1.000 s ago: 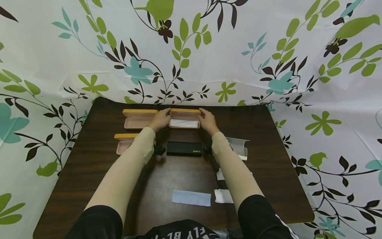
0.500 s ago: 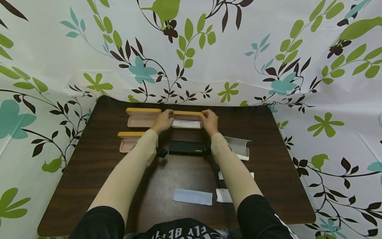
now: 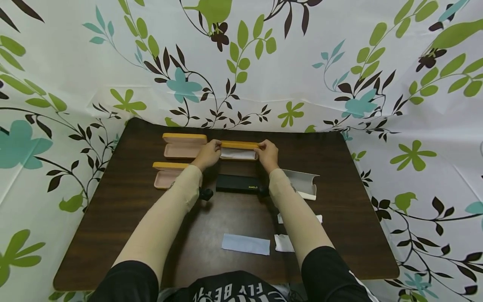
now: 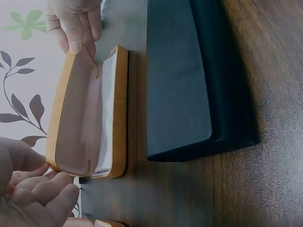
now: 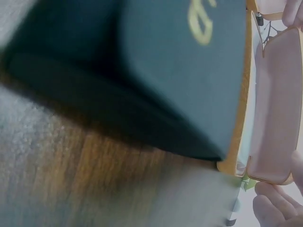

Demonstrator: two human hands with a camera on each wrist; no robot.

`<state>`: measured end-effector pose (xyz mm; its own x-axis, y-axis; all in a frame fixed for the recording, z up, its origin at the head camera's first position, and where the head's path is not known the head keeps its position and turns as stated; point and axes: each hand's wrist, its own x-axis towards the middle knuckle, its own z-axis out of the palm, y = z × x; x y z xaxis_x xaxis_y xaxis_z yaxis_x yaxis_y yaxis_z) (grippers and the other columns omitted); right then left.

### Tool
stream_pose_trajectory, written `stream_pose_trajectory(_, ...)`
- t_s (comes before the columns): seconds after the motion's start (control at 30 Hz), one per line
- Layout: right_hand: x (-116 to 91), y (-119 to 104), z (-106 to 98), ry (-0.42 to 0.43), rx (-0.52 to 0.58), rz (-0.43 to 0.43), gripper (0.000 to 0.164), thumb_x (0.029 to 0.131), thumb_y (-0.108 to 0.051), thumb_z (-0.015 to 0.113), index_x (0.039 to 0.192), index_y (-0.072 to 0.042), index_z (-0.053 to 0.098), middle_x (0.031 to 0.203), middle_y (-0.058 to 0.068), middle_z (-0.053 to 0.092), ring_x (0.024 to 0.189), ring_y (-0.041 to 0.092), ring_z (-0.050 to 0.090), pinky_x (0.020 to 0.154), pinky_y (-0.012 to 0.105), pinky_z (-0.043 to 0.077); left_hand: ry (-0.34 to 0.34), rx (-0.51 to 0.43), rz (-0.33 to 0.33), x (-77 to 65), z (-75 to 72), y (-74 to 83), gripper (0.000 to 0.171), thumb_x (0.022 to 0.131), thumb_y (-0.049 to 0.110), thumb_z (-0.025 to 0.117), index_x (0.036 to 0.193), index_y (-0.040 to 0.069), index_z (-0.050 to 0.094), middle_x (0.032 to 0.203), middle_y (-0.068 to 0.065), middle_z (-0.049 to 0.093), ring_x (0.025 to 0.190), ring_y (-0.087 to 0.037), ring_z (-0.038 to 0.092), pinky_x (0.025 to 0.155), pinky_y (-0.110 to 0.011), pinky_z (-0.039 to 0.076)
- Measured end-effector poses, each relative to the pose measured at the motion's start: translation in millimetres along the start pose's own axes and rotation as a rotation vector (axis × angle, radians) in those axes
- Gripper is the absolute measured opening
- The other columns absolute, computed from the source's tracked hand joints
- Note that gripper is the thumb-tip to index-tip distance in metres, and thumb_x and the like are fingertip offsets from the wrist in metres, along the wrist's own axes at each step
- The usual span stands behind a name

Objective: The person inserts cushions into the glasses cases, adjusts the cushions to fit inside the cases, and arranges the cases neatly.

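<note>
1. A white sheet (image 3: 298,79) printed with green, blue and dark brown leaves hangs behind a dark wooden table (image 3: 351,239).
2. An orange glasses case (image 3: 239,145) with a pink lining stands near the table's far edge, around the middle. Its lid is raised, tilted above the base.
3. A folded white cloth (image 4: 108,113) lies inside the base of that case.
4. The left hand (image 3: 209,155) pinches the left end of the raised lid between thumb and fingers.
5. The right hand (image 3: 268,156) pinches the lid's right end in the same way.
6. A long black case (image 3: 237,183), closed and with gold lettering at its right end, lies just on the near side of the orange case, apart from it.
7. To the left stands a second orange case (image 3: 183,150), open, beside the left hand.
8. A third orange case (image 3: 166,178), also open, sits nearer than the second; the left forearm covers part of it.
9. To the right, a pale grey case (image 3: 305,183) lies open, partly hidden by the right forearm.
10. Nearer on the right are two white pieces, a far one (image 3: 318,218) and a near one (image 3: 284,243), both partly covered by that forearm.
11. A pale blue cloth (image 3: 246,244) lies flat near the person.
</note>
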<state>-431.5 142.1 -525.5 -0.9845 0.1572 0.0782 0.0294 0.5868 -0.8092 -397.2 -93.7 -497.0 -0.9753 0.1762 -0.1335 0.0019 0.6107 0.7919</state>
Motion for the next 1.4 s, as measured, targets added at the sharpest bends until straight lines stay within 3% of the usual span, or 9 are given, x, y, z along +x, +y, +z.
stream_pose_trajectory(0.37, -7, 4, -5, -0.025, 0.024, 0.029, 0.020, 0.082, -0.008, 0.077, 0.099, -0.001, 0.069, 0.107, 0.014, 0.070, 0.101, 0.025, 0.067, 0.086, 0.036, 0.055, 0.009, 0.080, -0.035, -5.9, 11.8, 7.0, 0.045, 0.100, 0.010, 0.040, 0.144, 0.000, 0.038, 0.140, -0.018, 0.050, 0.124, -0.033, 0.052, 0.101, -0.046, 0.045)
stream_pose_trajectory(0.5, -10, 6, -4, -0.040, 0.012, 0.031, 0.019, 0.084, -0.008, 0.075, 0.100, -0.002, 0.068, 0.109, 0.013, 0.069, 0.106, 0.025, 0.065, 0.085, 0.036, 0.055, 0.013, 0.120, -0.056, -8.4, 14.5, 9.4, 0.045, 0.100, 0.008, 0.041, 0.144, 0.001, 0.038, 0.137, -0.018, 0.053, 0.102, -0.030, 0.059, 0.088, -0.041, 0.048)
stream_pose_trajectory(0.6, -12, 7, -4, -0.044, 0.011, 0.025, 0.018, 0.085, -0.009, 0.074, 0.100, -0.003, 0.067, 0.109, 0.012, 0.068, 0.107, 0.025, 0.065, 0.083, 0.037, 0.056, 0.012, 0.130, -0.069, -9.3, 15.6, 10.4, 0.046, 0.100, 0.008, 0.040, 0.145, 0.002, 0.037, 0.137, -0.018, 0.053, 0.085, -0.028, 0.055, 0.075, -0.038, 0.043)
stream_pose_trajectory(0.67, -13, 7, -4, -0.043, 0.012, 0.021, 0.018, 0.085, -0.009, 0.074, 0.100, -0.004, 0.067, 0.109, 0.012, 0.068, 0.106, 0.025, 0.065, 0.082, 0.037, 0.056, 0.016, 0.130, -0.078, -9.4, 16.4, 10.8, 0.046, 0.100, 0.009, 0.040, 0.145, 0.002, 0.037, 0.137, -0.018, 0.052, 0.082, -0.027, 0.054, 0.072, -0.036, 0.042)
stream_pose_trajectory(0.9, -15, 9, -4, -0.040, -0.027, -0.005, 0.016, 0.085, -0.010, 0.074, 0.098, -0.004, 0.068, 0.109, 0.012, 0.069, 0.105, 0.026, 0.065, 0.082, 0.037, 0.056, 0.020, 0.119, -0.094, -8.1, 21.5, 8.4, 0.047, 0.099, 0.009, 0.042, 0.145, 0.002, 0.037, 0.138, -0.018, 0.052, 0.086, -0.028, 0.055, 0.073, -0.037, 0.043)
stream_pose_trajectory(1.0, -15, 12, -3, -0.039, -0.067, -0.008, 0.011, 0.085, -0.009, 0.074, 0.093, -0.004, 0.068, 0.112, 0.012, 0.069, 0.106, 0.026, 0.065, 0.084, 0.037, 0.055, 0.006, 0.111, -0.096, -9.3, 24.7, 5.7, 0.046, 0.099, 0.010, 0.042, 0.145, 0.002, 0.038, 0.140, -0.018, 0.050, 0.100, -0.032, 0.058, 0.086, -0.041, 0.048)
stream_pose_trajectory(1.13, -17, 15, -2, -0.033, -0.095, 0.001, 0.006, 0.086, -0.009, 0.073, 0.088, -0.006, 0.068, 0.116, 0.011, 0.068, 0.106, 0.027, 0.063, 0.085, 0.038, 0.055, 0.007, 0.100, -0.095, -11.9, 27.2, 8.6, 0.047, 0.100, 0.011, 0.041, 0.145, 0.002, 0.036, 0.142, -0.017, 0.049, 0.115, -0.031, 0.057, 0.092, -0.042, 0.048)
stream_pose_trajectory(1.23, -17, 12, -4, -0.014, -0.085, -0.007, 0.006, 0.087, -0.009, 0.072, 0.087, -0.005, 0.067, 0.119, 0.011, 0.066, 0.107, 0.028, 0.062, 0.087, 0.039, 0.054, 0.020, 0.105, -0.085, -11.8, 25.9, 14.2, 0.048, 0.100, 0.012, 0.042, 0.147, 0.002, 0.033, 0.142, -0.018, 0.049, 0.109, -0.030, 0.060, 0.085, -0.041, 0.048)
stream_pose_trajectory(1.4, -17, 3, -7, 0.023, -0.075, -0.035, 0.005, 0.088, -0.007, 0.070, 0.087, -0.004, 0.066, 0.120, 0.012, 0.066, 0.104, 0.028, 0.063, 0.085, 0.040, 0.054, 0.033, 0.110, -0.052, -10.8, 22.4, 16.2, 0.048, 0.100, 0.012, 0.044, 0.147, 0.002, 0.035, 0.140, -0.018, 0.051, 0.107, -0.031, 0.061, 0.089, -0.044, 0.049)
